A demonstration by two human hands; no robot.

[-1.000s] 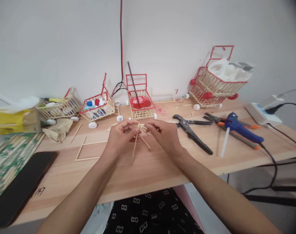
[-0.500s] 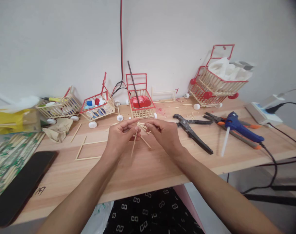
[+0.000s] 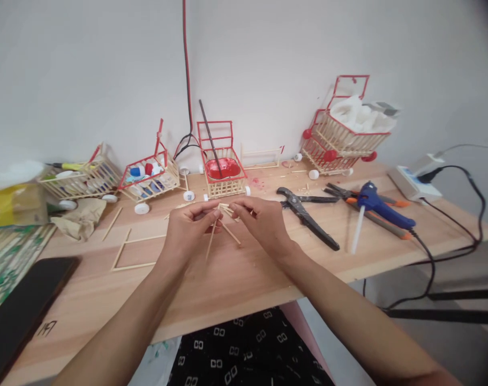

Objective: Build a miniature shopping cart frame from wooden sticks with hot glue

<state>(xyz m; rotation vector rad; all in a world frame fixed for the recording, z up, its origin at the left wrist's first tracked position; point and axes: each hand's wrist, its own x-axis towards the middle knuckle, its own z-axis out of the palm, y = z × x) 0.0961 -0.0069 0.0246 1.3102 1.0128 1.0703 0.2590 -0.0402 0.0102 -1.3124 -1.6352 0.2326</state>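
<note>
a thin wooden stick (image 3: pixel 211 240) is slanting over the bench (image 3: pixel 227 295), pinched in the left hand (image 3: pixel 188 228), while the right hand (image 3: pixel 260 221) is curling narrowly beside other stick ends (image 3: pixel 223 207); whether it is gripping them i cannot tell. a stick frame (image 3: pixel 121 250) is lying to the left, black cutters (image 3: pixel 315 225) to the right.

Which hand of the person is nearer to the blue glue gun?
Right. The right hand is to the left of the blue glue gun, with the black cutter between them; the left hand is farther left, beyond the right hand.
</note>
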